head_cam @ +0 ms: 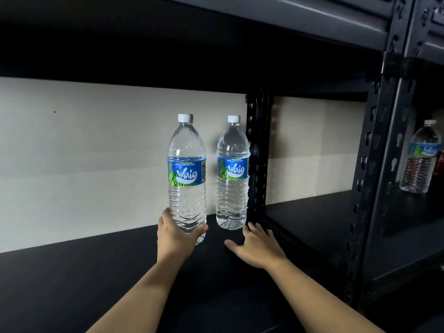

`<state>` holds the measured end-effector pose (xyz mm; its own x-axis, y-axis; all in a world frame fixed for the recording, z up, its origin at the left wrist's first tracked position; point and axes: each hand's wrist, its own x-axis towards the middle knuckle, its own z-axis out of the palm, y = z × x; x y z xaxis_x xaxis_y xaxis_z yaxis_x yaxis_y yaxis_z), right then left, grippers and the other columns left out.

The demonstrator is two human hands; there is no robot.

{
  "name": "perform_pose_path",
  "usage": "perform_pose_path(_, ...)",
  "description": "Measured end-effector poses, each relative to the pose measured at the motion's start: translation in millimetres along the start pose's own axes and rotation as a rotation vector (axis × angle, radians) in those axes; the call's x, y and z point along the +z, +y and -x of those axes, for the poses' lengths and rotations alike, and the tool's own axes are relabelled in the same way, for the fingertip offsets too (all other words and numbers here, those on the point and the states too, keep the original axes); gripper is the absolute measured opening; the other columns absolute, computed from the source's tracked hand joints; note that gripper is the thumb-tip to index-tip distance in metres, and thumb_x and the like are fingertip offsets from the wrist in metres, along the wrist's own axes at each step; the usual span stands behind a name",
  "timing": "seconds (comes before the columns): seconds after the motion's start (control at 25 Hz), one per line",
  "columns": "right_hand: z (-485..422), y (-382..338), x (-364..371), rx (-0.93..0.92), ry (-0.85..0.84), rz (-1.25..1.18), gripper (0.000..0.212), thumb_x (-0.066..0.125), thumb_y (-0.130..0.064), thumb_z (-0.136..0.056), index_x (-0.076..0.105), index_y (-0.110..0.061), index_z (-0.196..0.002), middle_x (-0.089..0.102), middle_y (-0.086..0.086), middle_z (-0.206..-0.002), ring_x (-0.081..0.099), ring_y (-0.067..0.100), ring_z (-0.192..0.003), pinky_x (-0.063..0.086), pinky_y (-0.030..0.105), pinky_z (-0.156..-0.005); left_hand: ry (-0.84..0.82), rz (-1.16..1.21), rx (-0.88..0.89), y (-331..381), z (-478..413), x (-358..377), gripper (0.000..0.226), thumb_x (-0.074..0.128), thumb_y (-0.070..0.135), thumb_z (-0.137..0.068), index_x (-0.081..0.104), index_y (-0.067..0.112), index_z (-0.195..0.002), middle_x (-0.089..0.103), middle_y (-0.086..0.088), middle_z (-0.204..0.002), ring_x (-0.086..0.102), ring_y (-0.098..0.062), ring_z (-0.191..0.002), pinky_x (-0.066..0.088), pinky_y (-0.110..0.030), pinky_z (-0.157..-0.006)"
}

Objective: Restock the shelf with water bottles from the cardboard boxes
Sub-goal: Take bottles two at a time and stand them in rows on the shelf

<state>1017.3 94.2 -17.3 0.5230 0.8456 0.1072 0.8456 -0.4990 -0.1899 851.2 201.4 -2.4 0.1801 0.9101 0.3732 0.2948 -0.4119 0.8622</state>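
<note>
- Head view: the left hand (175, 236) is curled round the lowest part of a water bottle (187, 174), thumb on the near right side and fingers behind. The bottle is upright, cap up, label facing out.
- The hand hides part of the bottle's base, so I cannot tell whether it already touches the shelf (96, 284) or hangs just above it.
- The right hand (257, 248) holds nothing. Its fingers are straight and spread, palm down, low over the shelf just in front of a second bottle (231, 174). It does not seem to touch that bottle.
- The second bottle stands at the back edge of the shelf, in the back right corner of this bay, just beside the upright post (258, 152). The water bottle is to its left and nearer the front edge.
- The step in hand, as I read it, is to set the water bottle down beside the second bottle and start a row along the back edge.
- To do it well, slide it back until it is level with its neighbour, close beside it but without knocking it.
- A grip this low lets a tall, full bottle tip, so seat the base flat before the fingers loosen.
- Keep the label forward to match. The free hand could steady the neighbour.
- A third bottle (420, 157) stands in the next bay to the right. No cardboard box is in view.
</note>
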Motion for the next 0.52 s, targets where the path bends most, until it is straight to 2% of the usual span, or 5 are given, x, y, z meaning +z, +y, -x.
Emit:
perform_pose_path(0.2, -0.8, 0.7, 0.7, -0.003, 0.022, -0.008, 0.093, 0.033, -0.073, -0.088, 0.021, -0.009, -0.154, 0.016, 0.005, -0.162, 0.007, 0.022, -0.15, 0.007, 0.045, -0.121, 0.014, -0.001, -0.064, -1.3, -4.4, 11.6, 0.091, 0.087, 0.038, -0.065, 0.037, 0.011, -0.135, 0.045, -0.008, -0.136, 0.046, -0.028, -0.126, 0.041, -0.04, -0.099)
perform_pose_path(0.36, -2.0, 1.1, 1.6, -0.004, 0.031, -0.013, 0.094, 0.033, -0.074, -0.086, 0.023, -0.009, -0.154, 0.017, 0.004, -0.162, 0.008, 0.022, -0.15, 0.008, 0.045, -0.121, -0.021, -0.037, -0.086, -6.4, -6.1, 13.9, 0.088, 0.086, 0.04, -0.067, 0.037, 0.014, -0.135, 0.052, -0.009, -0.133, 0.047, -0.03, -0.126, 0.042, -0.039, -0.098)
perform_pose_path(0.52, -2.6, 1.9, 1.3, -0.002, 0.033, -0.01, 0.094, 0.034, -0.074, -0.086, 0.024, -0.009, -0.153, 0.018, 0.004, -0.162, 0.009, 0.022, -0.15, 0.008, 0.045, -0.12, -0.076, -0.091, -0.107, -12.4, -9.8, 9.3, 0.082, 0.09, 0.026, -0.061, 0.044, 0.013, -0.128, 0.059, -0.008, -0.124, 0.052, -0.027, -0.121, 0.043, -0.034, -0.097)
